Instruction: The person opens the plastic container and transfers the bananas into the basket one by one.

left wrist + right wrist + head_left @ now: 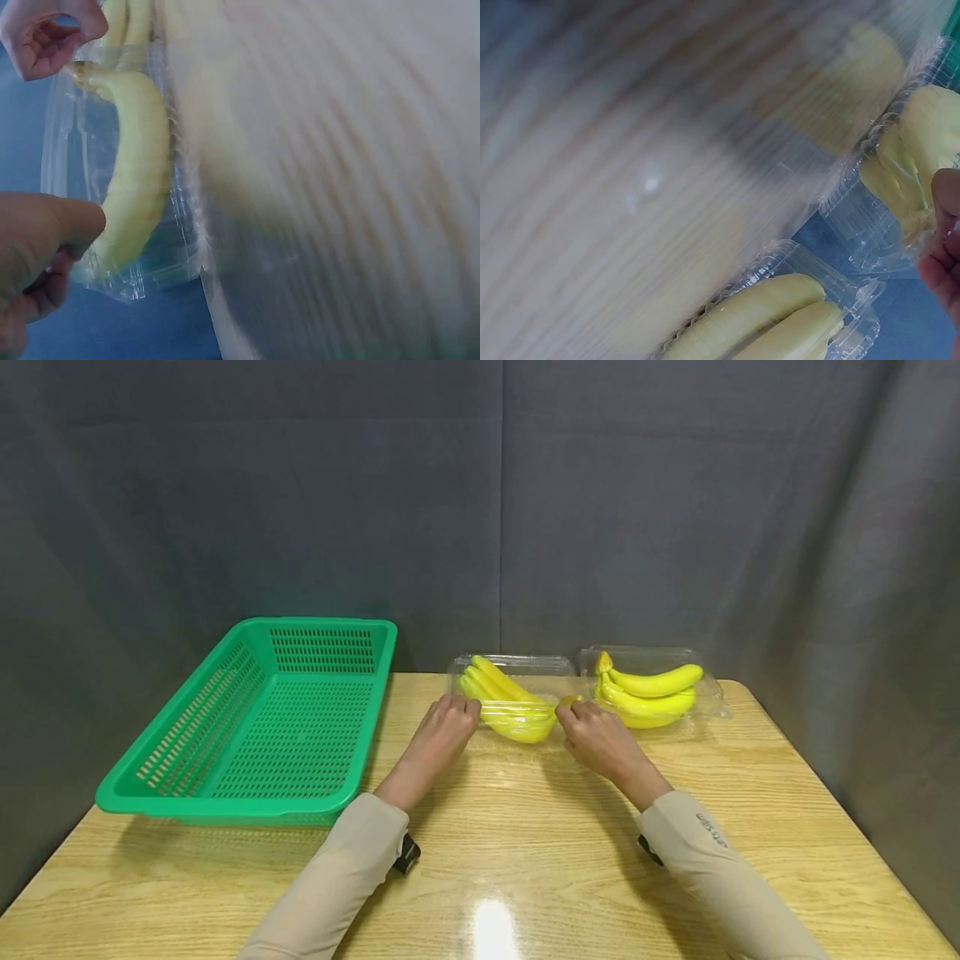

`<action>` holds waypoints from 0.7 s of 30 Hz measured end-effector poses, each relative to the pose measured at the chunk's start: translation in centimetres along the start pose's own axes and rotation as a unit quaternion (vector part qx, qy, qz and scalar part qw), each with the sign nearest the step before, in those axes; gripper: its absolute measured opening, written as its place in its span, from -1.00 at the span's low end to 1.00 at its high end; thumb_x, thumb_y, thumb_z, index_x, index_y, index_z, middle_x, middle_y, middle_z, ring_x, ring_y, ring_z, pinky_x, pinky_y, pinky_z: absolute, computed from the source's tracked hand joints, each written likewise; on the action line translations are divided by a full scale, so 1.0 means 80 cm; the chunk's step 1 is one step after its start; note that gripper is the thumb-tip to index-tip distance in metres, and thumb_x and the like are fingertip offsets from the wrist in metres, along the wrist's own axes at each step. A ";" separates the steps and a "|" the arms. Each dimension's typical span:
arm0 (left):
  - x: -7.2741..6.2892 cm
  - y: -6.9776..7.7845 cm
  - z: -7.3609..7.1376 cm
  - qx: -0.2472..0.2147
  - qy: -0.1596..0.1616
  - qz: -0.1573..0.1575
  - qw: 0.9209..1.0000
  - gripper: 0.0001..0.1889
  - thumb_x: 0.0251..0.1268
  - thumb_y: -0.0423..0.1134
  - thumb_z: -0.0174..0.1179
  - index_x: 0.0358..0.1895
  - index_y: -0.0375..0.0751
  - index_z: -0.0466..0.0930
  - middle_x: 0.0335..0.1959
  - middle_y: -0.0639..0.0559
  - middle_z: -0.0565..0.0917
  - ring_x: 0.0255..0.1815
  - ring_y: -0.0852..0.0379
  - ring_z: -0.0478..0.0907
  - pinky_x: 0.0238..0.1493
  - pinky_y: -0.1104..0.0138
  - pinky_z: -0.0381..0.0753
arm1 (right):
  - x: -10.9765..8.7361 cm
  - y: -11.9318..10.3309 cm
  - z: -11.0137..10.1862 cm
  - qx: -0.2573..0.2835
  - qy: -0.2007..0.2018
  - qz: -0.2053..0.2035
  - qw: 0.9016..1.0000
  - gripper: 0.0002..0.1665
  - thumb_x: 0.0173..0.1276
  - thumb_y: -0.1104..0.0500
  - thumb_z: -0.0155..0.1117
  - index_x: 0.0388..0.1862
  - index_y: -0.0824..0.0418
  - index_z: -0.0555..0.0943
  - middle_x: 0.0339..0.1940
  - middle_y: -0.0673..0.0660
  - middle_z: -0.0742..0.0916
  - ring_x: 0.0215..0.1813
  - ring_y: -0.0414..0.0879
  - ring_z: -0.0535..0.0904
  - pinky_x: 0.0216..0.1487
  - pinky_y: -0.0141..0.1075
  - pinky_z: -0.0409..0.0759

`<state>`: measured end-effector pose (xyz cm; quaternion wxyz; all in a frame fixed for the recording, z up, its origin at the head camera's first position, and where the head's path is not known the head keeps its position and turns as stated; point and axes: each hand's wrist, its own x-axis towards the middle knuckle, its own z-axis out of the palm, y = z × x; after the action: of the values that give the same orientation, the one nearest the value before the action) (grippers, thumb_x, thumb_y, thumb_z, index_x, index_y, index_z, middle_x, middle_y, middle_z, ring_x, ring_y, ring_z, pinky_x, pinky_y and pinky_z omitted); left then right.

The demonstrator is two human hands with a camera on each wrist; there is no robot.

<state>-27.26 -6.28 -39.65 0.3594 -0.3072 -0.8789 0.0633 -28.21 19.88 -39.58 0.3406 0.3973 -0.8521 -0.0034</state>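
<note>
A clear plastic clamshell container (pixel 540 665) stands near the table's far edge with a bunch of bananas (pixel 517 727) inside. At its near left corner my left hand (pixel 447 727) pinches the clear plastic between thumb and curled fingers. My right hand (pixel 600 739) pinches the near right part, by the bananas' stem end. The left wrist view shows both hands, left (pixel 45 255) and right (pixel 56 37), with a banana (pixel 142 165) between them under the plastic. Only part of the right hand (pixel 945 240) shows in the right wrist view. Whether the lid is fastened is unclear.
A second clear container (pixel 708 689) with bananas (pixel 652 685) stands just to the right. On the left side of the table is a green slatted basket (pixel 378 710) with nothing in it. Behind the wooden table (pixel 525 852) hangs a dark grey curtain (pixel 480 510).
</note>
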 end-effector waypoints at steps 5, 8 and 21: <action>0.000 0.000 -0.002 -0.014 -0.005 -0.006 1.000 -0.89 0.13 -0.59 0.24 -0.38 -0.36 0.53 -0.49 -0.18 0.60 -0.47 -0.01 0.57 -0.46 0.28 0.58 | 0.000 0.001 0.003 0.000 0.011 0.002 1.000 -0.72 -0.07 0.52 0.27 -0.43 0.31 0.41 -0.59 0.16 0.51 -0.57 0.07 0.50 -0.76 -0.23 0.41; 0.001 -0.001 -0.002 -0.012 -0.006 -0.005 1.000 -0.88 0.13 -0.59 0.24 -0.39 -0.36 0.53 -0.49 -0.19 0.60 -0.47 -0.02 0.57 -0.46 0.29 0.58 | 0.000 0.001 0.003 0.004 0.015 0.005 1.000 -0.74 -0.04 0.53 0.23 -0.43 0.31 0.40 -0.60 0.15 0.50 -0.58 0.06 0.47 -0.76 -0.23 0.40; 0.001 0.000 -0.003 -0.002 -0.001 -0.001 1.000 -0.89 0.13 -0.59 0.23 -0.39 -0.35 0.53 -0.49 -0.18 0.60 -0.47 -0.01 0.57 -0.46 0.29 0.58 | 0.003 0.000 -0.002 0.029 -0.015 0.016 0.999 -0.71 -0.03 0.58 0.23 -0.42 0.31 0.42 -0.60 0.15 0.49 -0.58 0.05 0.45 -0.70 -0.23 0.40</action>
<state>-27.15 -6.30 -39.44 0.3575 -0.3070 -0.8798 0.0614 -28.22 19.73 -39.29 0.3164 0.3932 -0.8630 0.0213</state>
